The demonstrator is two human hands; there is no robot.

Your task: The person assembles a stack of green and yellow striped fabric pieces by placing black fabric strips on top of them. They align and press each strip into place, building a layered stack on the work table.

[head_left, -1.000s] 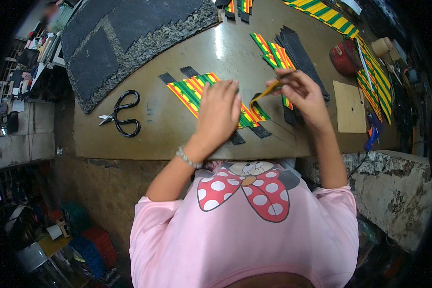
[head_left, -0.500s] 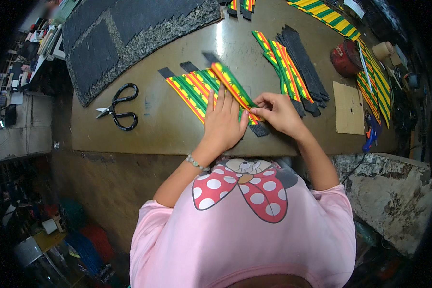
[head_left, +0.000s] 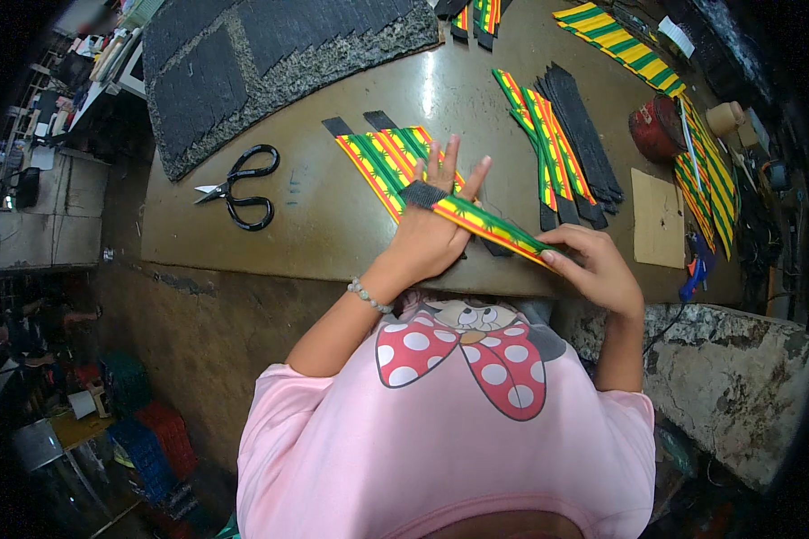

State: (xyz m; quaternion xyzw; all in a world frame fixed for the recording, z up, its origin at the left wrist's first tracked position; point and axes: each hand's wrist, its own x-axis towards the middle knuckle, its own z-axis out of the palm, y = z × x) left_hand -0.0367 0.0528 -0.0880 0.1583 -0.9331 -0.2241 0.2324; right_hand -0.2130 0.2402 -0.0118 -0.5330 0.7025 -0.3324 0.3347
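Note:
My right hand (head_left: 595,269) pinches the near right end of a patterned fabric strip (head_left: 494,234) in green, yellow and red. The strip slants up to the left, and its black end lies across the back of my left hand (head_left: 431,238). The fingers of my left hand are stretched out and apart over a row of similar strips (head_left: 370,166) laid side by side. Black ends stick out at the top of that row; its right part is hidden by my hand and the held strip.
Black-handled scissors (head_left: 246,189) lie at left, below a dark slab (head_left: 315,63). On the right are patterned strips (head_left: 548,148), black strips (head_left: 589,135), cardboard (head_left: 658,220), a red pot (head_left: 653,126) and a blue glue gun (head_left: 695,277). The table's near edge runs close to my body.
My right hand has moved right and nearer, drawing the strip off the row, so its black end now rests over my left hand. My left fingers have spread and lifted somewhat.

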